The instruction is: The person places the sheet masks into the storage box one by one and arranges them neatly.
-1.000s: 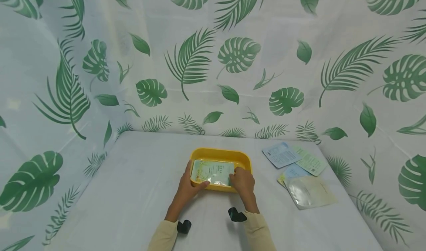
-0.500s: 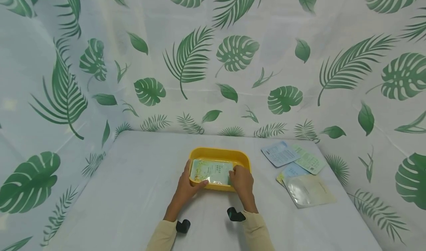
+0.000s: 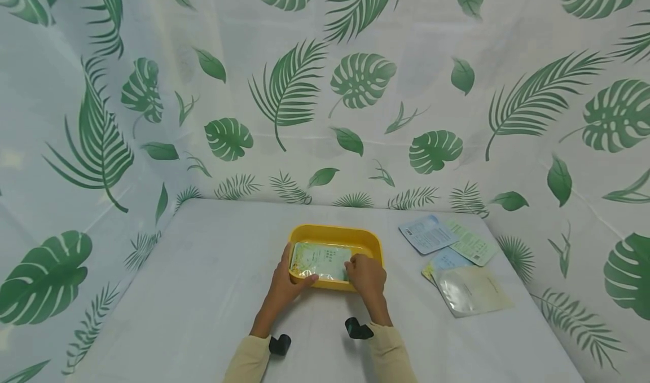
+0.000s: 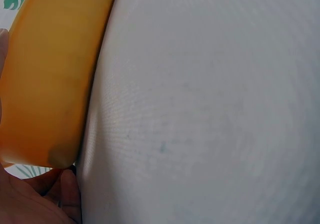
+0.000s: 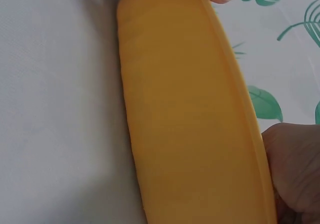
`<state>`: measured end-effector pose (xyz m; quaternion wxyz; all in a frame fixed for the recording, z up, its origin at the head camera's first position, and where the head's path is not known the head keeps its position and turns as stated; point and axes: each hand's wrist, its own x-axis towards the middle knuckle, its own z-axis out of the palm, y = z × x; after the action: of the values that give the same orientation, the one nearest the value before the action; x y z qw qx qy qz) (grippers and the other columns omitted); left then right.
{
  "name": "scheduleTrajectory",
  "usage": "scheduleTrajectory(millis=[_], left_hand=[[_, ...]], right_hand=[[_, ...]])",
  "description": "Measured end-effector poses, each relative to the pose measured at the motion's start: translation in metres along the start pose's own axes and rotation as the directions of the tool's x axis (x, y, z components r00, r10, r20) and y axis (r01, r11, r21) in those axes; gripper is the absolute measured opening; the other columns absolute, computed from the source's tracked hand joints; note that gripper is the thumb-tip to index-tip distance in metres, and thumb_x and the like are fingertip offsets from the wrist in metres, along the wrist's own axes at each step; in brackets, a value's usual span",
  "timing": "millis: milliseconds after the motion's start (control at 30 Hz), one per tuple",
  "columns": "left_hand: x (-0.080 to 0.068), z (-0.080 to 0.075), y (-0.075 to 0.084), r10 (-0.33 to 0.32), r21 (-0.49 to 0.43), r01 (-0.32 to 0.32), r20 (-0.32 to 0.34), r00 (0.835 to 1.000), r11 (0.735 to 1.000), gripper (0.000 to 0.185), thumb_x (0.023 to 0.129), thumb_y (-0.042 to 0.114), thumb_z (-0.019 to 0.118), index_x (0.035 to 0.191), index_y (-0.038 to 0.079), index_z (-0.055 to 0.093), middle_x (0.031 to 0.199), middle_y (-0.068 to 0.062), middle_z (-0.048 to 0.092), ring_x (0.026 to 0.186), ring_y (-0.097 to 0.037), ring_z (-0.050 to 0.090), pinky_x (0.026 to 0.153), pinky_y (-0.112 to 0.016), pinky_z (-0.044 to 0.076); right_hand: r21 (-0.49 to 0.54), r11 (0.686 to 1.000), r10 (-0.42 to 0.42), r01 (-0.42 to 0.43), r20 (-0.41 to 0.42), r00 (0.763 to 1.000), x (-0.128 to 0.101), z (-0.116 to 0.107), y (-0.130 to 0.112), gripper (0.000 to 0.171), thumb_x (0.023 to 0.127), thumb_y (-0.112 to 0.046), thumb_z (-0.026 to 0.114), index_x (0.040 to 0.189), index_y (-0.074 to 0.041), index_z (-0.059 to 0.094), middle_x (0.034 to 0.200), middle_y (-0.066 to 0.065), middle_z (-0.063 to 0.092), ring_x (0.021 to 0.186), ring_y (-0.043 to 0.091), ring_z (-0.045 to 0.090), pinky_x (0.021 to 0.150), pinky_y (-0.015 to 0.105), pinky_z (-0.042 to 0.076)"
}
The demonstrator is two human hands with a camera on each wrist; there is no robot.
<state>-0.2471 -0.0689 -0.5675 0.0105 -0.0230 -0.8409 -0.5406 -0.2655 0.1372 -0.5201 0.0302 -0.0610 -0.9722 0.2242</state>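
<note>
While left hand [image 3: 284, 283] grips tray [image 3: 335, 235] at left end, packet [image 3: 321, 260] lies lengthwise inside, leftward of right hand [image 3: 368, 272], whose curled fingers pinch the packet's right edge.

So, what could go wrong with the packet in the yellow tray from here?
1. The right hand seems to pinch the packet only at its right side, so it could crease or slip.
2. The left hand has its thumb over the near rim of the tray, close to the packet's near edge, and might snag it.
</note>
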Motion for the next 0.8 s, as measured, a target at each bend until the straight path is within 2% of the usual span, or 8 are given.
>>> scheduleTrajectory(millis=[167, 333, 633, 800], left_hand=[[-0.0004, 0.0002, 0.0005, 0.002, -0.006, -0.002, 0.003, 1.0, 1.0, 0.113, 0.077, 0.052, 0.078, 0.159, 0.017, 0.007, 0.161, -0.015, 0.025, 0.145, -0.035, 0.03, 0.117, -0.056, 0.026], [-0.0009, -0.0003, 0.0009, -0.003, -0.007, 0.003, -0.001, 1.0, 1.0, 0.113, 0.077, 0.052, 0.078, 0.159, 0.018, 0.007, 0.161, -0.014, 0.025, 0.145, -0.035, 0.03, 0.117, -0.056, 0.026], [-0.0004, 0.0005, 0.0006, -0.011, -0.014, 0.011, -0.001, 1.0, 1.0, 0.111, 0.079, 0.046, 0.079, 0.158, 0.017, 0.007, 0.161, -0.014, 0.025, 0.146, -0.035, 0.029, 0.117, -0.057, 0.025], [0.0, 0.0004, 0.0011, -0.016, -0.013, 0.016, 0.002, 1.0, 1.0, 0.11, 0.079, 0.046, 0.078, 0.158, 0.017, 0.007, 0.16, -0.015, 0.026, 0.145, -0.035, 0.03, 0.117, -0.057, 0.026]], right_hand=[[-0.026, 1.0, -0.007, 0.006, -0.017, 1.0, -0.0013, 0.0012, -0.0013, 0.032, 0.091, -0.029, 0.069, 0.111, -0.005, 0.073, 0.087, 0.006, 0.073, 0.064, 0.017, 0.053, 0.059, 0.029, 0.044], [-0.038, 0.999, -0.023, 0.023, -0.011, 1.0, -0.0025, 0.0001, -0.0022, 0.034, 0.092, -0.03, 0.067, 0.115, -0.006, 0.071, 0.1, 0.009, 0.075, 0.067, 0.018, 0.054, 0.064, 0.032, 0.049], [-0.055, 0.997, -0.053, 0.055, 0.024, 0.998, -0.0004, 0.0001, -0.0005, 0.034, 0.093, -0.03, 0.065, 0.118, -0.007, 0.07, 0.102, 0.008, 0.075, 0.065, 0.018, 0.052, 0.06, 0.029, 0.044], [-0.055, 0.996, -0.065, 0.067, 0.044, 0.997, 0.0022, 0.0008, 0.001, 0.034, 0.094, -0.029, 0.064, 0.119, -0.007, 0.07, 0.092, 0.006, 0.073, 0.064, 0.017, 0.051, 0.057, 0.027, 0.038]])
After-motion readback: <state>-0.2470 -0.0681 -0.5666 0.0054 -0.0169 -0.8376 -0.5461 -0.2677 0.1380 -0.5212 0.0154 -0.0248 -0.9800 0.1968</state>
